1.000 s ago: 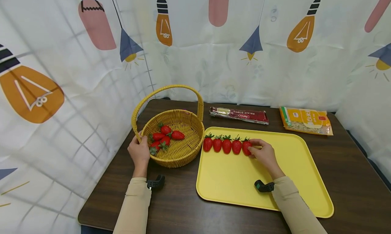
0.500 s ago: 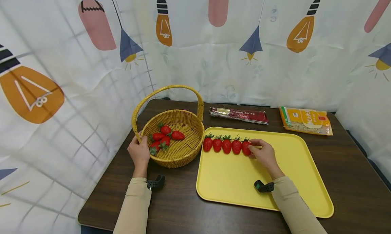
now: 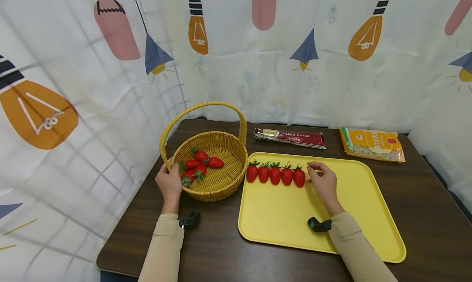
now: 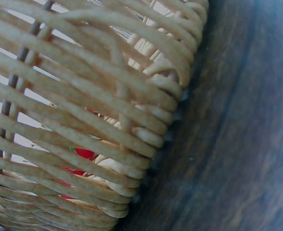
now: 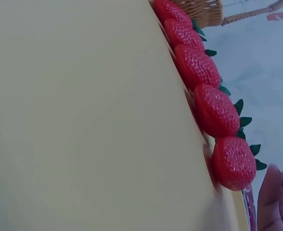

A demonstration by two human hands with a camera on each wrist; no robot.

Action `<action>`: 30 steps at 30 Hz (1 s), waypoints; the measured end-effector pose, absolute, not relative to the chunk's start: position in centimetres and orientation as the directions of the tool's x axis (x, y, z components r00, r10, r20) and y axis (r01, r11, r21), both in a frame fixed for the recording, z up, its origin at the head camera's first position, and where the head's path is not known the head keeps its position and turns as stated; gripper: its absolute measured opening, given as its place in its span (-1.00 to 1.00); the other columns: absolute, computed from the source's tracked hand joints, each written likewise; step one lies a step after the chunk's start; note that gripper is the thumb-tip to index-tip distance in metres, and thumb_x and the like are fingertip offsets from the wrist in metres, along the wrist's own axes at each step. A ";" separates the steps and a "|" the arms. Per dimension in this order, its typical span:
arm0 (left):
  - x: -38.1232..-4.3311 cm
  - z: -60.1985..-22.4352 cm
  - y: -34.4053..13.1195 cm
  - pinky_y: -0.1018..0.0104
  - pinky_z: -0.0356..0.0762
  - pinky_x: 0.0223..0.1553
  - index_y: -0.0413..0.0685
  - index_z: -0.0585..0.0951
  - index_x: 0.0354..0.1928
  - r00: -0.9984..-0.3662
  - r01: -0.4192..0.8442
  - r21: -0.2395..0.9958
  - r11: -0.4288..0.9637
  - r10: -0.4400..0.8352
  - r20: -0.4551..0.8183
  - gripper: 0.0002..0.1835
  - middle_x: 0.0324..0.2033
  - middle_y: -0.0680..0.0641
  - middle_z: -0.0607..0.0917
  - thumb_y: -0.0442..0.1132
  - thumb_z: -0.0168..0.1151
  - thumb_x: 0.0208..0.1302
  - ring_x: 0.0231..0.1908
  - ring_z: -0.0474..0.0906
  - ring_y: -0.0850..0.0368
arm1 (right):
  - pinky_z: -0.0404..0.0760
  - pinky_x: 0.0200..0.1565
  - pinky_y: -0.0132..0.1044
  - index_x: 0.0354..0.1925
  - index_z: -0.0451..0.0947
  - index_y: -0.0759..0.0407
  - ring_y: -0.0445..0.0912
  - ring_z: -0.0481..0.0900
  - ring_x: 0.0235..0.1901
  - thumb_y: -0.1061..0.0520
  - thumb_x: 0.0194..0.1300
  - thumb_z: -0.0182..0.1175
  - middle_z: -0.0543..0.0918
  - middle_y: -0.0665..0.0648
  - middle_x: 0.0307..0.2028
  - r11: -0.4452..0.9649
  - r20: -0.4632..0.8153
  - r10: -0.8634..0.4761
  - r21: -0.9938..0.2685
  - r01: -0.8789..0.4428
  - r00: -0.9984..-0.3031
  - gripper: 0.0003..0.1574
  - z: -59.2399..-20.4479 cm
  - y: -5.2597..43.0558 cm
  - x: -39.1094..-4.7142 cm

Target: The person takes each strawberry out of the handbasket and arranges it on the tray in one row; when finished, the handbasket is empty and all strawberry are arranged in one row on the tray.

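My left hand grips the left rim of a yellow wicker basket, where its arched handle begins. Several red strawberries lie together inside it; red shows between the weave in the left wrist view. To the right, on a yellow tray, a row of strawberries runs along the back left edge, leaves pointing away. Just right of the row's last strawberry, my right hand hovers with thumb and fingers apart and nothing between them. In the right wrist view, fingers show near that strawberry.
Behind the tray lie a long dark red packet and an orange and yellow bag of grain. A patterned white curtain hangs at the back and left of the dark wooden table.
My right hand has let go of the last strawberry in the row and moved slightly right and up. The strawberry stays in place. My left hand keeps its hold on the basket.
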State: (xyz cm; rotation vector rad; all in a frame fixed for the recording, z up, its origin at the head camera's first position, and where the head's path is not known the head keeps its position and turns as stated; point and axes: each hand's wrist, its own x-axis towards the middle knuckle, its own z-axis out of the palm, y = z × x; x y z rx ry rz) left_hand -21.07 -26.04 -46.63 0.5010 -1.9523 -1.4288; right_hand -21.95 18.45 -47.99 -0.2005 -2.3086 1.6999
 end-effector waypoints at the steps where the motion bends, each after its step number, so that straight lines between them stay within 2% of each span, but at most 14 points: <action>1: -21.0 -46.6 -26.1 0.38 0.18 -0.58 -0.24 0.68 -0.14 -0.707 0.070 0.939 0.336 -0.647 0.284 -0.75 -0.54 -0.01 0.48 -0.25 0.07 0.36 -0.68 0.16 0.28 | 0.63 -0.37 -0.38 0.03 0.60 0.30 0.05 0.60 -0.35 0.16 0.40 0.16 0.61 0.28 -0.08 0.290 0.140 0.268 -0.955 -0.059 -0.953 -0.69 -47.9 18.3 -22.0; 7: -20.8 -46.6 -26.2 0.36 0.18 -0.60 -0.15 0.69 -0.03 -0.715 0.053 0.936 0.347 -0.641 0.278 -0.72 -0.67 0.05 0.39 -0.23 0.07 0.36 -0.70 0.15 0.27 | 0.63 -0.37 -0.41 -0.01 0.60 0.33 -0.04 0.60 -0.41 0.21 0.39 0.16 0.61 0.28 -0.09 0.204 0.170 0.245 -0.971 -0.121 -0.955 -0.72 -47.3 16.7 -21.6; 12: -20.9 -46.5 -26.1 0.36 0.15 -0.63 -0.20 0.67 -0.10 -0.722 0.069 0.938 0.339 -0.632 0.281 -0.75 -0.71 0.07 0.35 -0.25 0.08 0.36 -0.72 0.13 0.29 | 0.65 -0.31 -0.36 0.00 0.58 0.37 0.10 0.63 -0.31 0.20 0.40 0.15 0.62 0.34 -0.07 0.204 0.201 0.141 -0.964 -0.170 -0.969 -0.70 -45.7 14.6 -21.5; 15: -20.7 -46.5 -26.1 0.35 0.15 -0.63 -0.21 0.67 -0.09 -0.722 0.068 0.940 0.334 -0.634 0.277 -0.75 -0.69 0.05 0.37 -0.25 0.07 0.36 -0.72 0.14 0.29 | 0.66 -0.32 -0.33 -0.02 0.58 0.39 0.12 0.63 -0.34 0.23 0.39 0.15 0.63 0.34 -0.09 0.210 0.246 0.061 -0.951 -0.229 -0.967 -0.73 -44.5 12.9 -21.7; 19: -20.6 -46.5 -26.1 0.35 0.17 -0.61 -0.20 0.67 -0.08 -0.722 0.056 0.939 0.340 -0.636 0.273 -0.74 -0.65 0.02 0.40 -0.25 0.07 0.37 -0.70 0.17 0.27 | 0.68 -0.24 -0.12 -0.05 0.60 0.33 0.10 0.64 -0.31 0.22 0.39 0.16 0.63 0.31 -0.08 0.198 0.283 -0.056 -0.937 -0.288 -0.958 -0.76 -43.0 10.1 -22.3; 22: -20.6 -46.5 -26.1 0.35 0.18 -0.60 -0.21 0.67 -0.09 -0.718 0.060 0.939 0.338 -0.639 0.276 -0.75 -0.62 0.00 0.41 -0.24 0.08 0.37 -0.68 0.18 0.24 | 0.64 -0.17 0.06 -0.04 0.61 0.29 0.20 0.63 -0.22 0.19 0.39 0.17 0.63 0.29 -0.06 0.163 0.287 -0.154 -0.936 -0.311 -0.945 -0.76 -41.9 7.9 -22.9; 24: -20.7 -46.5 -26.1 0.35 0.17 -0.60 -0.20 0.67 -0.11 -0.716 0.064 0.941 0.331 -0.642 0.275 -0.76 -0.62 0.00 0.41 -0.24 0.08 0.37 -0.68 0.18 0.24 | 0.63 -0.15 0.12 -0.03 0.61 0.29 0.27 0.61 -0.17 0.19 0.38 0.18 0.62 0.30 -0.05 0.141 0.285 -0.227 -0.937 -0.321 -0.931 -0.75 -41.4 6.4 -23.3; 30: -20.8 -46.6 -26.1 0.35 0.18 -0.60 -0.20 0.67 -0.14 -0.714 0.061 0.940 0.337 -0.643 0.277 -0.77 -0.61 0.00 0.43 -0.24 0.09 0.36 -0.68 0.17 0.25 | 0.64 -0.18 -0.13 -0.01 0.62 0.20 0.05 0.63 -0.13 0.18 0.35 0.22 0.66 0.21 -0.05 0.175 0.252 -0.401 -0.922 -0.344 -0.881 -0.73 -40.8 2.3 -24.6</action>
